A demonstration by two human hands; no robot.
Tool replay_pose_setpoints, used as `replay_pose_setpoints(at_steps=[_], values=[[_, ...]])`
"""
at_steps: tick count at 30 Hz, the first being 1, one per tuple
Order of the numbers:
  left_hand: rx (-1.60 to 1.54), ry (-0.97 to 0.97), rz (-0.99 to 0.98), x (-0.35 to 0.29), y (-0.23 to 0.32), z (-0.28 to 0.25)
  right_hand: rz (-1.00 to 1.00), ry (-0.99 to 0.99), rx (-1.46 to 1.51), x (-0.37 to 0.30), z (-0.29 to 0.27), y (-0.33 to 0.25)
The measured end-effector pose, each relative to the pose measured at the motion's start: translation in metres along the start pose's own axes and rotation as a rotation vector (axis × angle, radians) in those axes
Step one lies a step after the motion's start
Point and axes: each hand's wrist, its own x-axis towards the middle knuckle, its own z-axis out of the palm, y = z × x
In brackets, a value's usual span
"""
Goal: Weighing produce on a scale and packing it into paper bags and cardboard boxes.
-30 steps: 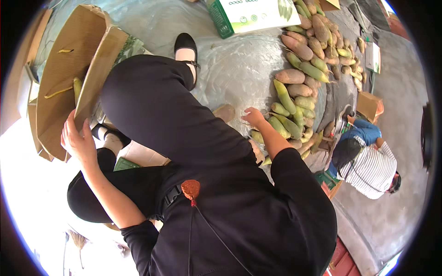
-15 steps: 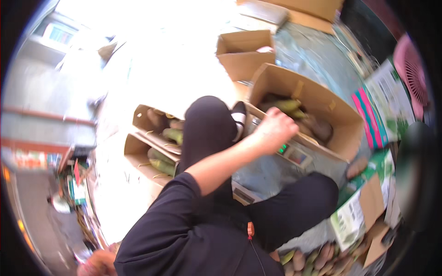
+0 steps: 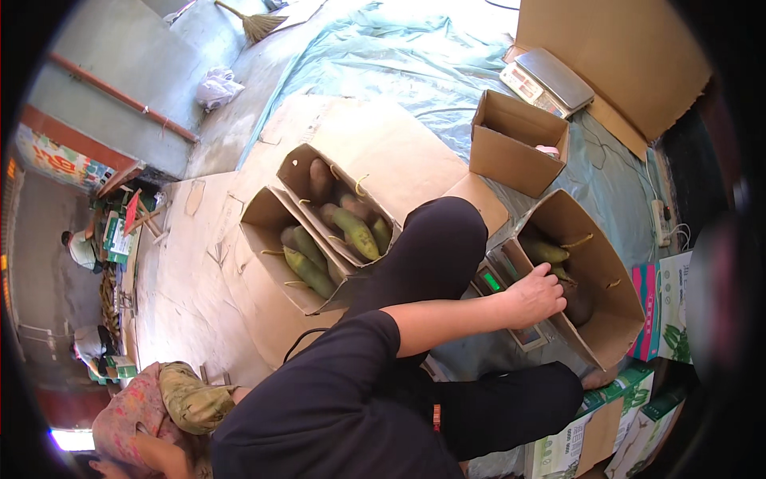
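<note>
Radishes (image 3: 545, 251) are held in an open carton (image 3: 608, 257) beside a lit scale display (image 3: 491, 281). The carton's rim is overlapped by the left hand (image 3: 535, 297); whether anything is gripped cannot be told. The carton could be tipped by pressure there.

Large box (image 3: 602, 259) open at top: way in from above, more room along far wall. Radishes (image 3: 545, 251) lie toward near wall. Left hand (image 3: 536, 298) over near rim; wall below bars low entry. Raised knee (image 3: 453, 227) stands between hand and paired boxes (image 3: 262, 209), also open upward. Small box (image 3: 511, 156) stands near large one; cartons (image 3: 630, 399) crowd right. Scale (image 3: 491, 279) sits below forearm (image 3: 447, 319), between legs.
</note>
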Motion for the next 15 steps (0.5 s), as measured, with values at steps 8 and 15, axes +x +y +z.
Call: replay_pose_setpoints(at_steps=[8,15], values=[[-0.007,-0.026,0.013,-0.006,0.001,-0.005,-0.089,0.425,-0.191,-0.009,-0.105,-0.037],[-0.069,-0.113,-0.018,-0.010,0.000,-0.016,-0.599,0.969,-0.274,-0.029,-0.218,-0.218]])
